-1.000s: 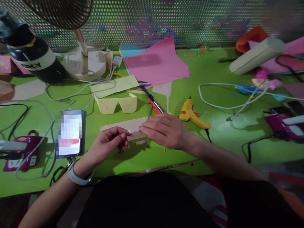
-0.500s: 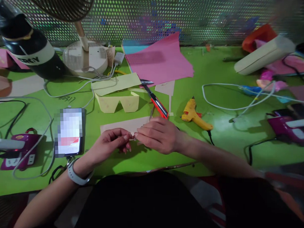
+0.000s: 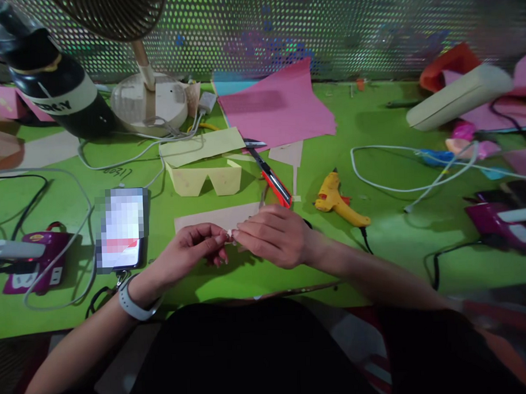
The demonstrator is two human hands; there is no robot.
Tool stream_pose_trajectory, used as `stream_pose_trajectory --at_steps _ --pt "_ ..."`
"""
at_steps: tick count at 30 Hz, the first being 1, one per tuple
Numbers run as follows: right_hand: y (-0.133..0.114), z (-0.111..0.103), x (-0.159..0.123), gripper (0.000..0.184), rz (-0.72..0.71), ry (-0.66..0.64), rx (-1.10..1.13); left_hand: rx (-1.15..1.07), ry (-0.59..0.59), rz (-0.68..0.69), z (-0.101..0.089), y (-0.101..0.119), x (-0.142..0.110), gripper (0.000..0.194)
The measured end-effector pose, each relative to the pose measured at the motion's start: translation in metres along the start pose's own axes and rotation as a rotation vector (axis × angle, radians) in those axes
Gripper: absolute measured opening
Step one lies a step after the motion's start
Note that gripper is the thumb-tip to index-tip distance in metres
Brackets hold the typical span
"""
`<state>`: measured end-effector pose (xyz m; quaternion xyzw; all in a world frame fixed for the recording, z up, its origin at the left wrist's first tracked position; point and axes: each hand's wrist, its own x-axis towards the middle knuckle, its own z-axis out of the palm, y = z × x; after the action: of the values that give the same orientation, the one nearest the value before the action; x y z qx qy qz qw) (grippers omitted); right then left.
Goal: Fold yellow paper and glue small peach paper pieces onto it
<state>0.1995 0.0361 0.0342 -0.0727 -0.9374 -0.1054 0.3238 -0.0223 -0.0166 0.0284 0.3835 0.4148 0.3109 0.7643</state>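
Note:
My left hand (image 3: 196, 248) is closed in a pinch on a small pale piece (image 3: 230, 235), too small to name. At the piece's other side, the fingertips of my right hand (image 3: 275, 237) pinch it too. Under the hands lies a pale paper strip (image 3: 216, 215), and a dark object partly shows beneath my right hand. Just beyond rests a red and black utility knife (image 3: 276, 185) with its blade out. A folded yellow paper shape like a pair of glasses (image 3: 206, 180) stands past the strip. To the right of my right hand lies a yellow glue gun (image 3: 338, 200).
Left of my hands are a phone (image 3: 122, 228) and a purple power strip (image 3: 41, 259). A dark bottle (image 3: 65, 92) and a fan (image 3: 150, 103) stand behind. Pink paper (image 3: 277, 107) lies at the back. White cable (image 3: 387, 187) and a cream paper roll (image 3: 458, 98) are rightward.
The view has shifted very slightly. Both hands keep the same pinch, and a little more of the pale piece shows between the fingertips.

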Motion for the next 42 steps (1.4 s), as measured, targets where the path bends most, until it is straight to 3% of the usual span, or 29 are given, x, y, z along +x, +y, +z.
stream_pose_trajectory --at_steps 11,18,21,25,30,34,36,38,42 --pt "0.001 0.0 0.0 0.014 -0.014 0.003 0.009 -0.026 0.009 -0.007 0.001 0.001 0.0 0.026" --pt "0.001 0.005 0.0 0.012 0.064 0.013 0.072 -0.04 0.017 0.017 -0.001 -0.002 0.0 0.027" --pt "0.009 0.01 -0.004 0.011 0.205 -0.003 0.172 -0.045 0.04 0.023 -0.001 -0.001 0.0 0.031" --pt "0.031 0.021 -0.008 0.008 0.534 -0.046 0.458 -0.019 0.144 0.038 0.0 0.001 0.002 0.027" --pt "0.058 0.029 -0.003 0.016 0.926 -0.257 0.801 -0.097 0.323 -0.024 0.003 0.014 0.008 0.042" --pt "0.068 0.034 -0.001 0.021 1.031 -0.291 0.875 -0.181 0.435 -0.061 0.009 0.026 0.022 0.063" --pt "0.071 0.037 -0.001 0.022 1.044 -0.292 0.878 -0.212 0.477 -0.068 0.01 0.027 0.034 0.065" --pt "0.072 0.039 -0.002 0.021 1.039 -0.31 0.884 -0.225 0.474 -0.071 0.009 0.026 0.046 0.057" --pt "0.074 0.042 -0.003 0.019 1.017 -0.333 0.928 -0.214 0.406 -0.067 0.008 0.023 0.064 0.023"
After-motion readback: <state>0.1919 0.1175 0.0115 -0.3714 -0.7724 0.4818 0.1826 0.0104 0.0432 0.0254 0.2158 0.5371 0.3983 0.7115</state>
